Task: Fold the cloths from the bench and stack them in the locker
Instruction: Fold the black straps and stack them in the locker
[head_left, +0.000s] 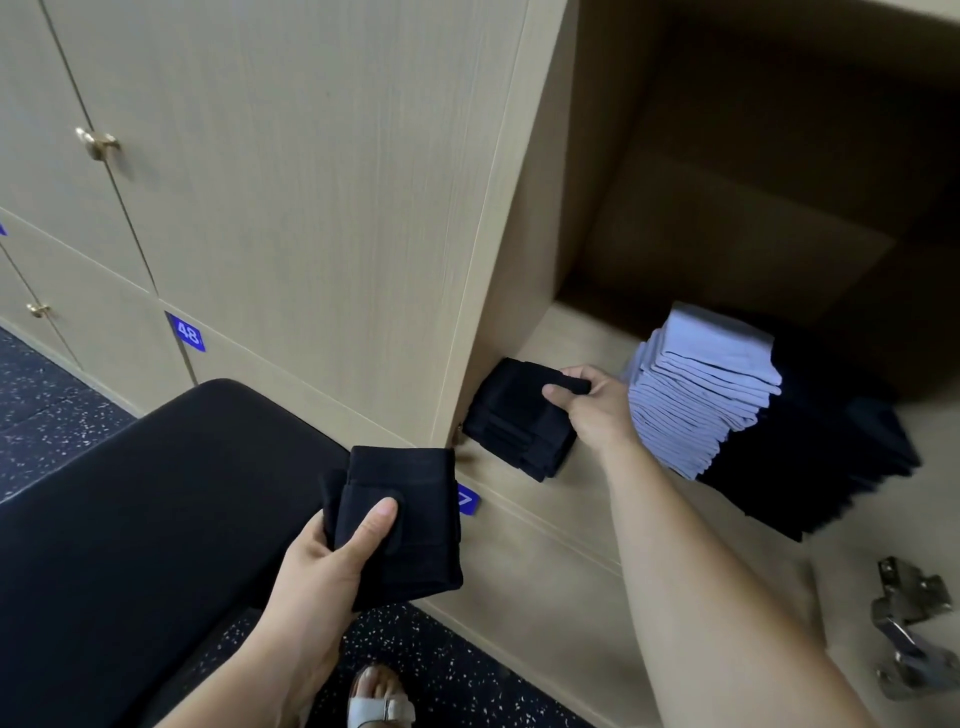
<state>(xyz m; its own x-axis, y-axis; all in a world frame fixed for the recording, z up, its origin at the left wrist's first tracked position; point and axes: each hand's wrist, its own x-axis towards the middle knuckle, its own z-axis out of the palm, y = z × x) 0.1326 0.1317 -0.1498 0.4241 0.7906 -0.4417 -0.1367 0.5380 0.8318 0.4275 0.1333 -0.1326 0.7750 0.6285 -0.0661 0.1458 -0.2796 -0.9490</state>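
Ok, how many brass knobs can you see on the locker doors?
2. The upper knob is at top left, where two door edges meet. The lower knob is below it, close to the left edge. Others may lie outside the view.

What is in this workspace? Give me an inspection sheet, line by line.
Surface: black padded bench; open locker floor, wood.
Job's things: folded black cloth; small black stack on the locker floor; pale blue stack beside a dark stack, further in.
Clutter: metal hinge, lower right.
Grips: left grip holds the folded black cloth by the bench end; right grip pinches the small black stack's top.
Cables: nothing seen.
Surroundings: closed locker doors, brass knob, plate 48, speckled floor.
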